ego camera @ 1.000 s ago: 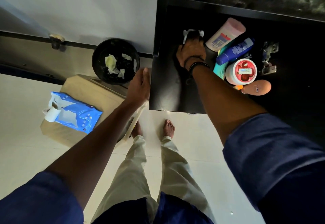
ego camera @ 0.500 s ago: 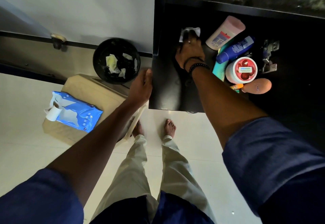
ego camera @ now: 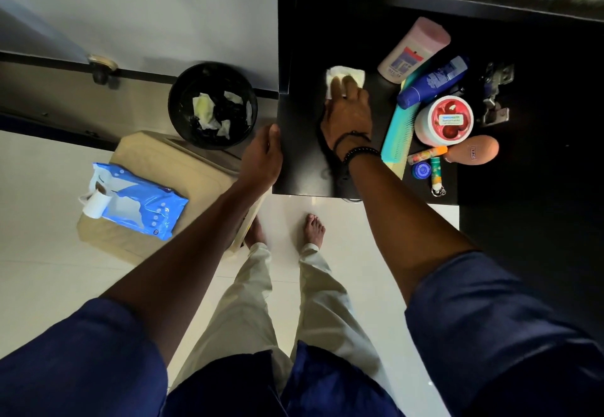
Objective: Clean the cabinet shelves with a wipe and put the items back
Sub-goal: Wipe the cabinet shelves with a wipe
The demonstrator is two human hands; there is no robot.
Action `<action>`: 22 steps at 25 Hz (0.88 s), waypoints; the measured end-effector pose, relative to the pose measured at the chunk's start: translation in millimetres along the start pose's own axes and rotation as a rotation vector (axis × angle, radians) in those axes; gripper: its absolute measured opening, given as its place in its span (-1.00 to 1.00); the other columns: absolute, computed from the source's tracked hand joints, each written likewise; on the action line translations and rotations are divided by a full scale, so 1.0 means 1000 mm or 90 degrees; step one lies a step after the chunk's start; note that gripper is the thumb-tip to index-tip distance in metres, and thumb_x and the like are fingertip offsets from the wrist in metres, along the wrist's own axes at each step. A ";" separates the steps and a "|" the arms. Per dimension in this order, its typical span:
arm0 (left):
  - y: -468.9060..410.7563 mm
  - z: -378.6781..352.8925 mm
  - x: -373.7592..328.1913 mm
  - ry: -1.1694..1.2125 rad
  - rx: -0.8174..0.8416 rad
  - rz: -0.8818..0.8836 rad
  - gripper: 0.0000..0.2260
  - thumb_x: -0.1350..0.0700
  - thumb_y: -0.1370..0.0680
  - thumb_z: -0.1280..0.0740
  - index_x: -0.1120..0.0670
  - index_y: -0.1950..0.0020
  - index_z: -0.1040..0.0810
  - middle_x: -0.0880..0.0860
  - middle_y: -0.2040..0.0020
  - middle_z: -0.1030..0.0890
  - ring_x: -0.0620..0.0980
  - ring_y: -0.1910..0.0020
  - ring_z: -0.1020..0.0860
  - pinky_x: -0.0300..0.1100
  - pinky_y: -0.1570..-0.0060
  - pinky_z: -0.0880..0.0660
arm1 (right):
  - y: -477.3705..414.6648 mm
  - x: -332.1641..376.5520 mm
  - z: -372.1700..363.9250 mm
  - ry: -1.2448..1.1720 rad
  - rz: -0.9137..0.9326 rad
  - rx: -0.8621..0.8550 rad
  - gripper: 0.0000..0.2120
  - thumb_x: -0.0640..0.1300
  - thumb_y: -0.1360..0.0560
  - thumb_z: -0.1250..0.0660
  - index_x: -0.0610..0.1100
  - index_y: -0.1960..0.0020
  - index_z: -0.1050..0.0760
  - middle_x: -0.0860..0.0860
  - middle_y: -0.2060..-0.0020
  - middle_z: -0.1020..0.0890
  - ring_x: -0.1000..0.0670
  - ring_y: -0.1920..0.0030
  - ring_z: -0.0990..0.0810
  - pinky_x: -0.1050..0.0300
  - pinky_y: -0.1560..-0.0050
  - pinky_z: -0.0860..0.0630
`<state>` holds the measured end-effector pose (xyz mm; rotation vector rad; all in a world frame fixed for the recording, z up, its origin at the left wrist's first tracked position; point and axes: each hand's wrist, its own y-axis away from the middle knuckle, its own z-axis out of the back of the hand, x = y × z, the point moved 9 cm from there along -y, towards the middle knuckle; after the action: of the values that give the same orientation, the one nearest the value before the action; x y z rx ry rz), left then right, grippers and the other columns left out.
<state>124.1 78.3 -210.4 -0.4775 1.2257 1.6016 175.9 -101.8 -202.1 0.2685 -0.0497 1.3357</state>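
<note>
A blue wipes pack (ego camera: 137,200) is seen at the far left on a beige box (ego camera: 199,168), and beyond it a black bin (ego camera: 212,104) holding crumpled used wipes. The left hand (ego camera: 261,158) is laid against the left edge of the black shelf (ego camera: 300,161); its fingers are placed on that edge, but whether they are curled round it cannot be told. Further right, the right hand (ego camera: 348,112) is stretched flat on the shelf, fingers nearly straight and held together, and the white wipe (ego camera: 354,74) is pressed down beneath the fingertips, so nothing is gripped. The wipe is found under and just beyond those fingers, toward the back of the shelf, with its crumpled edge showing past them. This hand is by far the nearer one to it. Just right of the wrist a teal comb (ego camera: 397,137) is laid with its long axis running front to back, and past it a pink bottle (ego camera: 413,50), a blue bottle (ego camera: 431,83) and a red-lidded jar (ego camera: 444,120) are bunched together. The bare strip left of that cluster is judged to be what the next stroke must be kept to.
</note>
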 end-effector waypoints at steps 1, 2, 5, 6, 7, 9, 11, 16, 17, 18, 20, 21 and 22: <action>0.000 0.000 0.002 -0.004 -0.001 -0.003 -0.63 -0.03 -0.67 -0.01 0.22 -0.09 -0.47 0.27 0.04 -0.54 0.23 -0.01 -0.52 -0.01 0.06 -0.42 | 0.006 0.017 -0.003 -0.034 0.045 0.001 -0.52 -0.18 -0.49 -0.18 -0.21 -0.41 -0.35 -0.19 -0.37 -0.39 -0.28 -0.24 -0.41 -0.05 -0.25 -0.39; 0.000 0.001 0.004 -0.001 0.000 -0.007 -0.60 -0.06 -0.65 -0.01 0.23 -0.08 -0.48 0.28 0.05 -0.55 0.24 0.01 -0.52 0.02 0.06 -0.44 | 0.017 0.030 -0.007 -0.061 0.083 -0.015 -0.56 -0.22 -0.45 -0.24 -0.21 -0.33 -0.44 -0.19 -0.30 -0.48 -0.29 -0.15 -0.48 -0.05 -0.15 -0.47; 0.009 0.004 0.006 0.002 0.005 -0.039 -0.54 -0.12 -0.61 0.01 0.22 -0.03 -0.48 0.24 0.11 -0.55 0.23 0.07 -0.53 0.05 0.08 -0.45 | 0.080 0.050 -0.017 -0.068 0.171 -0.063 -0.58 -0.32 -0.28 -0.42 -0.19 -0.13 -0.61 -0.14 -0.06 -0.64 -0.22 0.06 -0.62 0.07 0.04 -0.58; 0.016 0.004 0.005 -0.005 0.011 -0.044 -0.56 -0.11 -0.62 0.01 0.22 -0.02 -0.48 0.20 0.12 -0.55 0.21 0.09 -0.54 0.05 0.08 -0.46 | 0.104 0.049 -0.020 -0.051 0.202 -0.060 -0.58 -0.34 -0.27 -0.42 -0.18 -0.12 -0.62 -0.13 -0.04 -0.65 -0.19 0.05 -0.63 0.09 0.02 -0.59; 0.026 0.003 0.005 -0.014 0.023 -0.044 -0.58 -0.08 -0.63 0.00 0.21 -0.01 -0.48 0.18 0.13 -0.56 0.19 0.11 -0.54 0.02 0.12 -0.46 | 0.126 0.040 -0.023 -0.045 0.210 -0.044 -0.58 -0.37 -0.28 -0.38 -0.17 -0.12 -0.61 -0.13 -0.04 -0.65 -0.19 0.03 -0.63 0.09 -0.01 -0.60; 0.053 0.003 0.002 -0.034 0.037 -0.030 -0.68 0.00 -0.67 -0.03 0.18 0.00 -0.46 0.12 0.15 -0.55 0.10 0.16 -0.52 -0.11 0.22 -0.42 | 0.159 -0.003 -0.016 -0.120 0.093 -0.010 -0.59 -0.41 -0.36 -0.30 -0.17 -0.17 -0.59 -0.15 -0.11 -0.62 -0.20 -0.10 -0.58 0.09 -0.17 -0.53; 0.078 0.002 0.005 -0.074 0.046 0.001 -0.71 0.05 -0.68 -0.04 0.20 -0.06 -0.47 0.16 0.08 -0.57 0.13 0.09 -0.53 -0.10 0.12 -0.42 | 0.172 -0.048 -0.010 -0.164 -0.078 0.032 -0.63 -0.39 -0.45 -0.25 -0.16 -0.20 -0.57 -0.14 -0.20 -0.57 -0.17 -0.22 -0.52 0.16 -0.31 -0.37; 0.117 0.004 -0.015 -0.113 0.131 0.008 -0.68 0.03 -0.67 -0.04 0.20 -0.19 -0.46 0.21 -0.07 -0.59 0.21 -0.08 -0.55 -0.06 -0.03 -0.41 | 0.157 -0.024 0.030 -0.425 -0.109 0.164 -0.74 -0.33 -0.45 -0.35 -0.23 -0.12 -0.60 -0.14 -0.03 -0.65 -0.12 -0.06 -0.60 0.03 -0.24 -0.49; 0.119 0.007 -0.026 -0.099 0.137 -0.021 -0.68 0.02 -0.67 -0.05 0.19 -0.22 -0.45 0.21 -0.08 -0.58 0.21 -0.10 -0.55 -0.03 -0.07 -0.44 | 0.155 -0.020 0.048 -0.537 -0.168 0.153 -0.73 -0.34 -0.45 -0.37 -0.24 -0.14 -0.58 -0.14 0.00 -0.64 -0.11 -0.02 -0.61 -0.01 -0.19 -0.53; 0.121 0.010 -0.039 -0.085 0.141 -0.041 -0.67 0.01 -0.66 -0.08 0.19 -0.29 -0.43 0.21 -0.14 -0.57 0.19 -0.15 -0.54 0.00 -0.15 -0.46 | 0.155 -0.017 0.065 -0.652 -0.228 0.144 -0.72 -0.34 -0.46 -0.37 -0.23 -0.17 -0.55 -0.14 0.00 -0.64 -0.09 -0.01 -0.62 -0.01 -0.13 -0.57; 0.124 0.023 -0.063 -0.005 0.129 -0.042 -0.59 -0.04 -0.64 -0.13 0.15 -0.42 -0.34 0.17 -0.31 -0.49 0.10 -0.28 -0.49 0.06 -0.29 -0.41 | 0.160 -0.008 0.097 -0.873 -0.280 0.137 -0.70 -0.35 -0.51 -0.31 -0.21 -0.24 -0.48 -0.10 -0.01 -0.64 -0.04 0.02 -0.64 0.09 -0.01 -0.62; 0.127 0.030 -0.078 0.060 0.122 -0.031 -0.56 -0.06 -0.63 -0.16 0.12 -0.45 -0.31 0.14 -0.34 -0.47 0.06 -0.28 -0.48 0.07 -0.31 -0.41 | 0.161 -0.003 0.117 -0.947 -0.278 0.128 -0.70 -0.35 -0.53 -0.28 -0.21 -0.25 -0.46 -0.07 0.00 -0.63 -0.01 0.03 -0.64 0.14 0.05 -0.62; 0.130 0.034 -0.094 0.127 0.124 -0.018 -0.57 -0.06 -0.63 -0.18 0.10 -0.45 -0.31 0.09 -0.33 -0.48 0.02 -0.24 -0.51 0.04 -0.27 -0.44 | 0.161 -0.001 0.134 -0.999 -0.271 0.114 -0.71 -0.34 -0.55 -0.25 -0.20 -0.26 -0.45 -0.06 0.00 -0.63 -0.01 0.02 -0.63 0.17 0.08 -0.63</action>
<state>56.5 68.1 -62.0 -0.5365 1.5026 1.4185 35.9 -99.3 -46.5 1.3399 -1.1172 0.4359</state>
